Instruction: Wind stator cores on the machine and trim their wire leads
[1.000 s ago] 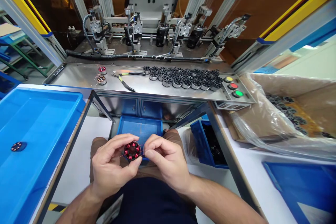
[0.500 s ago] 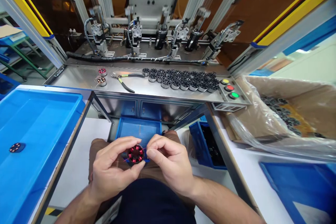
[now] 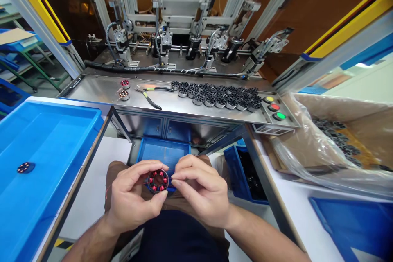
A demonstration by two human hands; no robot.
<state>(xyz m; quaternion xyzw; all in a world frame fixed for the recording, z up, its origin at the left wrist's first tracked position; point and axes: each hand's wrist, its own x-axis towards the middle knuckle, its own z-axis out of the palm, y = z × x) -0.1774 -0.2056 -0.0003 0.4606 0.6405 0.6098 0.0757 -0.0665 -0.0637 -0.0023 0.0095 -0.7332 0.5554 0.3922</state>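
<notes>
You are seated at a workbench, looking down at your two bare hands held close together over your lap. Your left hand (image 3: 135, 198) is closed around a small round wound stator (image 3: 158, 181), a black ring with red copper coils set around its inside, pinched between thumb and fingers with its open face turned up toward you. Your right hand (image 3: 201, 190) is just beside it, fingertips drawn together and touching the stator's right edge; whether they pinch a wire there is too fine to tell. Directly below and beyond your hands sits a small blue tray (image 3: 162, 152), tucked under the front of the bench. Ahead of you runs a long steel shelf (image 3: 92, 90). On its left part lie two more wound stators (image 3: 124, 89), then a pair of pliers (image 3: 150, 94) with green and yellow handles, then a dense cluster of bare black stator cores (image 3: 217, 95). At the shelf's right end are three round buttons (image 3: 274, 107), yellow, red and green. Behind the shelf stands a winding machine (image 3: 190, 37) with several heads in a row. To your left is a large blue bin (image 3: 61, 131) holding one lone stator (image 3: 25, 167). To your right, a cardboard box (image 3: 368, 114) lined with clear plastic holds more black cores.
</notes>
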